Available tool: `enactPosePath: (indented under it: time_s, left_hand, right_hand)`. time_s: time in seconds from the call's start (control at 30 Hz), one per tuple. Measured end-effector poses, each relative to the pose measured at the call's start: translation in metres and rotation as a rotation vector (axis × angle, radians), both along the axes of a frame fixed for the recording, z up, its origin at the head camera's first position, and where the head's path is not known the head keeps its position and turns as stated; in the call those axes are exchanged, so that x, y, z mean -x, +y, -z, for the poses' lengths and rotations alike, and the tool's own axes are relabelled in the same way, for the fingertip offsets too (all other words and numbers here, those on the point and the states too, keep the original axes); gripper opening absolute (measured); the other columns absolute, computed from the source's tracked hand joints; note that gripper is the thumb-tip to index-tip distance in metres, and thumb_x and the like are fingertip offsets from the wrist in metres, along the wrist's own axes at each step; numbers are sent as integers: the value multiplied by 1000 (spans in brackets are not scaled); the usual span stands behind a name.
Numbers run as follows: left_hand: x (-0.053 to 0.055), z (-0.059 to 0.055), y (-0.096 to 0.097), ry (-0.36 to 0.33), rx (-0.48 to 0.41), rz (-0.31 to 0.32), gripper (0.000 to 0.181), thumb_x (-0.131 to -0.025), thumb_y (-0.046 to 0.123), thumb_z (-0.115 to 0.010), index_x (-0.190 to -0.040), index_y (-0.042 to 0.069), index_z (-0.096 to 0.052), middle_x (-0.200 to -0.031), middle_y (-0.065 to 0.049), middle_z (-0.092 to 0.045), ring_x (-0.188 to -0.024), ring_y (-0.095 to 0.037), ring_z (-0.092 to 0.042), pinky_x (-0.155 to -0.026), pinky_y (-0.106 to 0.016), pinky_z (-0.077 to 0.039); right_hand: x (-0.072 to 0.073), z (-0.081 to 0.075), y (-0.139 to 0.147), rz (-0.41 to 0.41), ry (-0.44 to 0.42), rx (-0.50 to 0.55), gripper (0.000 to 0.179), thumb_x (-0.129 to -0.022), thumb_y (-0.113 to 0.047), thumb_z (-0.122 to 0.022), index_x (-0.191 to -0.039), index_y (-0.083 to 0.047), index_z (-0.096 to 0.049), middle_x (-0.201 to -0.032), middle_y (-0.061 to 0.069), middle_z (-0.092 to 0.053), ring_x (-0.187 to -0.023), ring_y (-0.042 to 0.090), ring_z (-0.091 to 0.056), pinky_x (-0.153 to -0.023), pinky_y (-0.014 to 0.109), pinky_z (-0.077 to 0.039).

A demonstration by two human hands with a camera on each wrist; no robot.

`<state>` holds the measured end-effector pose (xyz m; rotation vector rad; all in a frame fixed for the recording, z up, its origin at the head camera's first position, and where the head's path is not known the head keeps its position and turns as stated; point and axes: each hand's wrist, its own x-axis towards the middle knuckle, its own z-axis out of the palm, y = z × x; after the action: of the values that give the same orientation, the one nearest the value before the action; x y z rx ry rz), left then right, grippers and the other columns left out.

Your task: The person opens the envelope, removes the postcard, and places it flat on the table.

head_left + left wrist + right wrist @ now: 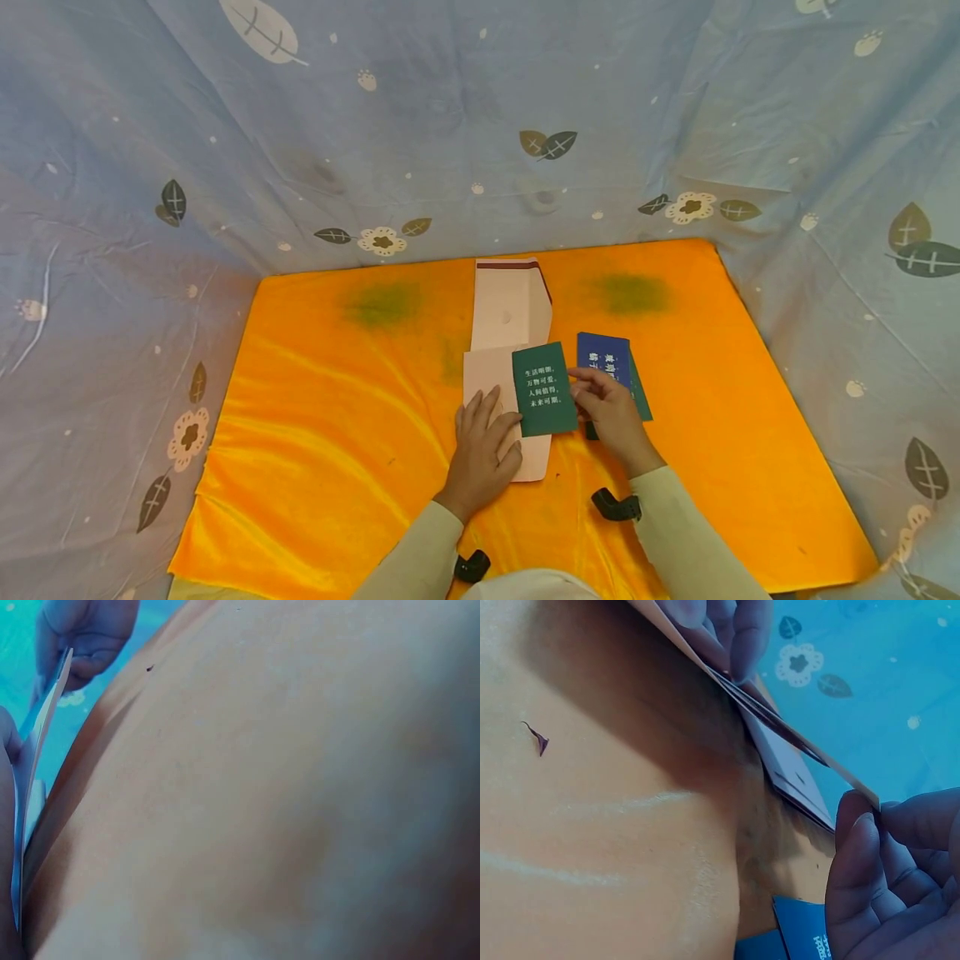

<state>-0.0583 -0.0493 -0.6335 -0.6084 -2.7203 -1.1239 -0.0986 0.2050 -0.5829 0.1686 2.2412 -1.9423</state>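
My left hand (483, 454) presses on a pale pink envelope (534, 458), fingers extended, with fingertips at the lower left corner of a dark green card (545, 417). White printed characters face up on the card. It overlaps the envelope's right side. My right hand (611, 417) pinches the card's right edge between thumb and finger. The right wrist view shows the card edge (855, 787) between the fingertips (856, 817), tilted above the cloth. Behind the envelope lies another pale pink paper piece (502, 292) with a dark red stripe.
A blue card (603, 340) with white characters lies partly over green cards (641, 400) beside my right hand. Orange cloth (315, 400) covers the table. Patterned fabric walls (450, 125) stand on the back and sides. A small dark scrap (538, 739) lies on the cloth.
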Motion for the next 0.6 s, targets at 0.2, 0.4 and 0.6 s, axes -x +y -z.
enactPosePath:
  time_s: [0.2, 0.4, 0.6]
  left_hand:
    - [0, 0, 0, 5, 3, 7, 35, -101, 25, -60, -133, 20, -72, -171, -15, -39, -158, -43, -28, -120, -74, -16]
    - [1, 0, 0, 21, 15, 5, 34, -100, 25, -60, -132, 21, -71, -170, -15, -40, -157, -43, -30, -120, -74, -17]
    - [1, 3, 0, 28, 21, 4, 32, -100, 25, -60, -130, 21, -71, -170, -15, -40, -156, -43, -30, -119, -75, -18]
  right_hand:
    - [1, -1, 5, 21, 17, -19, 35, -113, -10, -59, -148, -3, -63, -113, 21, -68, -84, 30, -65, -75, 32, -60]
    - [3, -2, 7, 56, 36, -17, 34, -113, -9, -60, -146, -3, -64, -114, 22, -69, -86, 28, -66, -74, 30, -60]
    - [4, -8, 7, 66, 49, -2, 36, -113, -8, -60, -148, 0, -62, -117, 25, -68, -85, 25, -63, -72, 29, -59]
